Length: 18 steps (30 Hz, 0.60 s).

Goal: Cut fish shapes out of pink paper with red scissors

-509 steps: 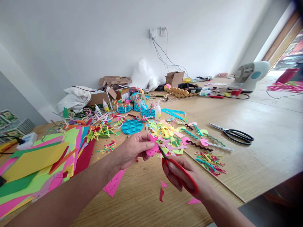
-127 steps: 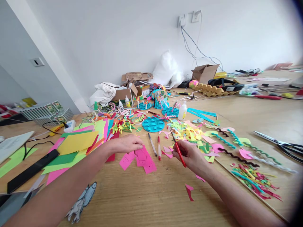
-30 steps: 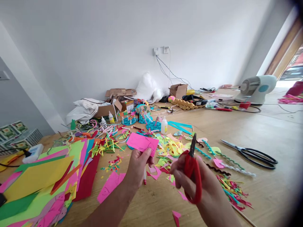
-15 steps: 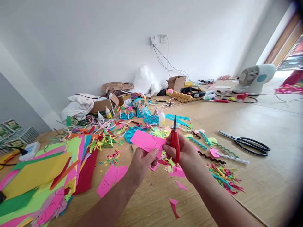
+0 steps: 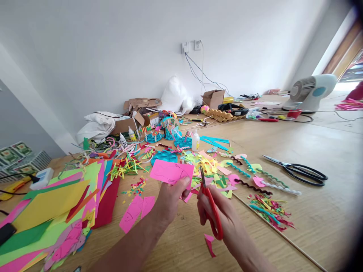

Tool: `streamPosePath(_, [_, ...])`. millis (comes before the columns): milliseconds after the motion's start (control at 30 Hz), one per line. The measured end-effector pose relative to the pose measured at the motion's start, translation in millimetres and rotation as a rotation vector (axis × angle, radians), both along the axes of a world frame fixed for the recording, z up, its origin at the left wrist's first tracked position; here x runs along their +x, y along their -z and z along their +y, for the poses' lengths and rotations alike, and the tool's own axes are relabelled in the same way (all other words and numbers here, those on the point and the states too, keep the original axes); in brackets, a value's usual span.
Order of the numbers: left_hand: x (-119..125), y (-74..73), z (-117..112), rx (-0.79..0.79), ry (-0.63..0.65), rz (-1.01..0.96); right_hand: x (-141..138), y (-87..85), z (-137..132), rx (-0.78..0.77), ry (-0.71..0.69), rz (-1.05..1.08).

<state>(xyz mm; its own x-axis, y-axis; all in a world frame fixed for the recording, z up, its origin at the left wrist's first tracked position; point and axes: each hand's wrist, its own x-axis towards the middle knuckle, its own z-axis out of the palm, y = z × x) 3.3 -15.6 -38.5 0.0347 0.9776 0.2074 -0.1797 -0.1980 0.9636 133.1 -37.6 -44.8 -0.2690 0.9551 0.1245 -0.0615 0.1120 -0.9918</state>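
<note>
My left hand [image 5: 170, 198] pinches a pink paper sheet [image 5: 171, 172] by its near right corner and holds it up above the wooden table [image 5: 320, 147]. A curved pencil outline shows on the sheet. My right hand [image 5: 215, 217] grips red-handled scissors [image 5: 210, 206] just right of the sheet, blades pointing up and away beside its right edge. Two more pink paper pieces [image 5: 136, 211] lie on the table below my left forearm.
A stack of coloured paper sheets [image 5: 53, 204] covers the left side. Paper scraps [image 5: 210, 166], pipe cleaners [image 5: 255, 177], a glue bottle [image 5: 195, 141] and teal foam shapes lie ahead. Black scissors [image 5: 300, 172] rest at right. A fan [image 5: 309, 92] and boxes stand further back.
My right hand has dropped and pulled back from the sheet, and the red scissors have tilted from upright to slanting. My left hand still holds the pink sheet up.
</note>
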Motion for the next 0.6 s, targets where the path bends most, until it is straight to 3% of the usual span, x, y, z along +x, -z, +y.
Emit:
streamPosePath(100, [2.5, -1.7, -1.8, -0.023, 0.030, -0.003, -2.4, 5.7, -0.9, -0.008, 0.060, 0.063])
streamPosePath(267, [5.2, -6.5, -3.7, -0.101, 0.056, 0.121, 2.0, -6.4, 14.8, 0.031, 0.207, 0.230])
streamPosePath(433, [2.7, -8.5, -4.6, -0.075, 0.153, 0.219, 5.5, -18.0, 26.9, 0.045, 0.181, 0.237])
streamPosePath(600, [1.0, -9.2, -2.3, -0.119, 0.070, 0.225, 7.1, -18.8, 27.0, 0.036, 0.153, 0.187])
